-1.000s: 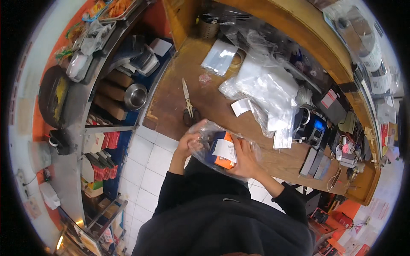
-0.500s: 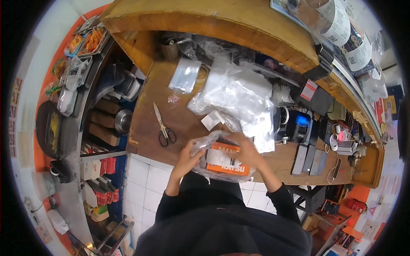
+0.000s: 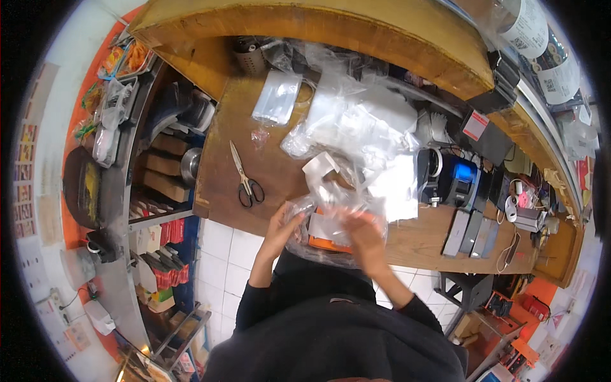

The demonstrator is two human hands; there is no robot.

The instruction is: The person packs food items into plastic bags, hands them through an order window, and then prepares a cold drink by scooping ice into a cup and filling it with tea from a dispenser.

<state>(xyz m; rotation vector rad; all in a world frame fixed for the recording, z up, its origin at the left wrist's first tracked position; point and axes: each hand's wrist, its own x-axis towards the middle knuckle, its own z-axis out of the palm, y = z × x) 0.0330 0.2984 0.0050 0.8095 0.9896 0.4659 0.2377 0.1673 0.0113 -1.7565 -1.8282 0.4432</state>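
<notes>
At the table's near edge I have an orange package with a white label, inside a clear plastic bag. My left hand is closed on the bag's left side, fingers pressed into the plastic. Over the package's right part lies my right hand, smeared by motion, so its fingers cannot be made out. Loose clear film bunches up above the package. Just beyond it rests a white paper piece. Scissors with dark handles lie on the wooden table, left of the bag.
Clear plastic sheets heap across the table's back, beside a stack of clear bags and a tape roll. A device with a blue screen stands at right, near grey boxes. A wooden shelf overhangs the back.
My right hand has shifted down and left across the package, hiding more of its front. The film above the package has been raised. The view has shifted slightly.
</notes>
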